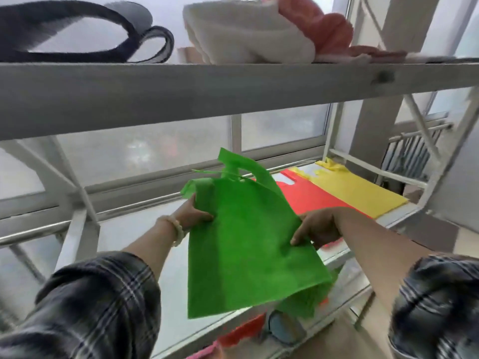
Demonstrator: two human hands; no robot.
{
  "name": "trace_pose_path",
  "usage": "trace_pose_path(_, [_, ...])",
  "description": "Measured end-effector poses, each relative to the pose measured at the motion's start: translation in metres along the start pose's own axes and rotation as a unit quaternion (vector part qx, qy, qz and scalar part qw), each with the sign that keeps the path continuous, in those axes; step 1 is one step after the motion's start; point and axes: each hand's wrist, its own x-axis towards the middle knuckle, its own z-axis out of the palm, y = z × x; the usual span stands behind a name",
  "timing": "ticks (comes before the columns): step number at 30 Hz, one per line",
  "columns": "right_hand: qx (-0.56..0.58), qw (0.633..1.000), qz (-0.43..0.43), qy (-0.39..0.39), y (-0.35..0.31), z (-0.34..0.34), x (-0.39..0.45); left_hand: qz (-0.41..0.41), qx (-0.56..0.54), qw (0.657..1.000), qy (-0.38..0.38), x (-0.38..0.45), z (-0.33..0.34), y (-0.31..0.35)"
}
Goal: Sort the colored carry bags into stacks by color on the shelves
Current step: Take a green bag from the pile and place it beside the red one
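Holding the green bag (246, 244) above the lower shelf (145, 229), my left hand (193, 215) and right hand (317, 226) are pinching its edges; it is hiding most fingers and part of the red bags (308, 194) beside the yellow bags (355, 190).

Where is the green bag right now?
The green bag is mid-frame, held up by the left hand and right hand, left of the red bag lying on the shelf.
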Motion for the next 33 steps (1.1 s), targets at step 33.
trace_pose_path(33, [-0.211, 0.96, -0.054, 0.174, 0.053, -0.1, 0.166, -0.113, 0.264, 0.906, 0.311, 0.144, 0.1, -0.102])
